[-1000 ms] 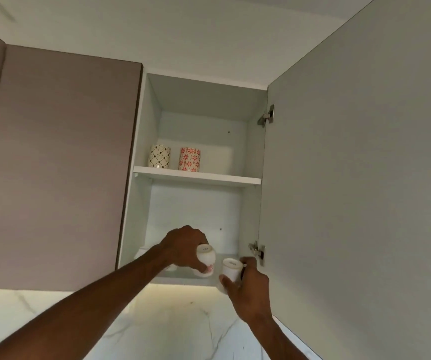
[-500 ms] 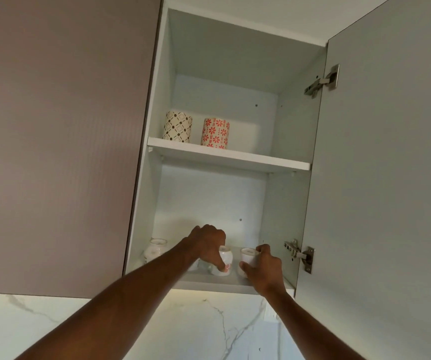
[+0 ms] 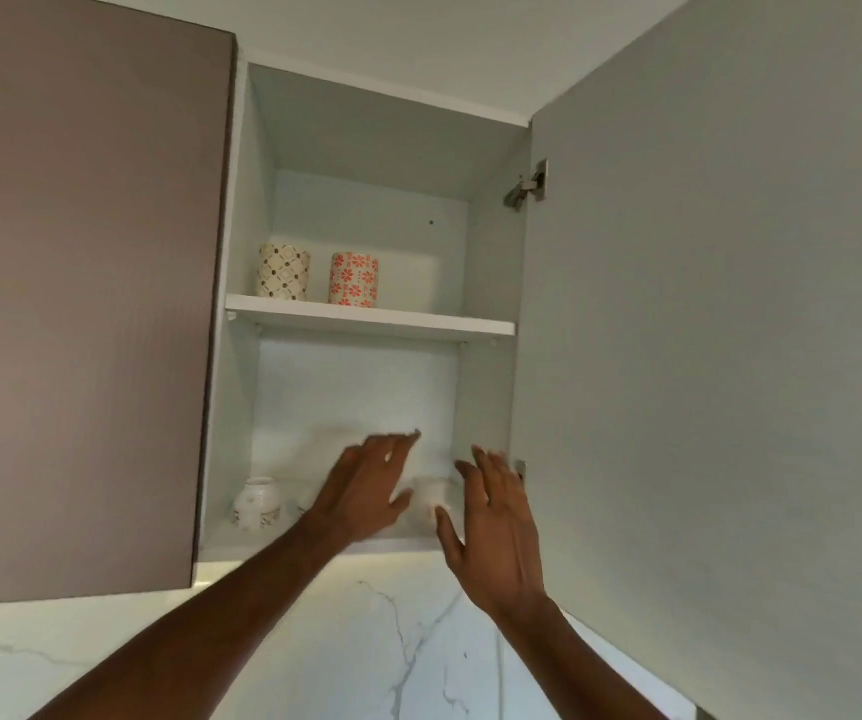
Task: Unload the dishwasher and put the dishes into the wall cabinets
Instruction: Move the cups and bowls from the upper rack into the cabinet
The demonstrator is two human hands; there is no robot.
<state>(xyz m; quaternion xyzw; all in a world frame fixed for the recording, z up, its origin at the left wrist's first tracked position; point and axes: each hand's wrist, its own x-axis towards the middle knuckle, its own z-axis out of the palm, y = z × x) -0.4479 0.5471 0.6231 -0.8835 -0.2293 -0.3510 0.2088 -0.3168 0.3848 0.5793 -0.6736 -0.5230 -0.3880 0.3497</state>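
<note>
The wall cabinet stands open with its bottom shelf (image 3: 241,537) just above my raised hands. A small white cup (image 3: 429,497) sits on that shelf between my two hands. My left hand (image 3: 366,491) is spread with straight fingers and holds nothing; it hides whatever stands behind it. My right hand (image 3: 491,517) is also spread and empty, just right of the cup. A white patterned cup (image 3: 258,504) stands at the shelf's left end. Two patterned mugs, one brown-checked (image 3: 283,271) and one red-flowered (image 3: 354,279), stand on the upper shelf (image 3: 418,324).
The open cabinet door (image 3: 720,356) fills the right side, with hinges (image 3: 528,187) at its inner edge. A closed brown cabinet door (image 3: 80,283) is on the left. Marble wall (image 3: 392,641) runs below the cabinet.
Both hands have let go of the small white cups they were setting on the bottom shelf and have opened, fingers spread, drawing back slightly.
</note>
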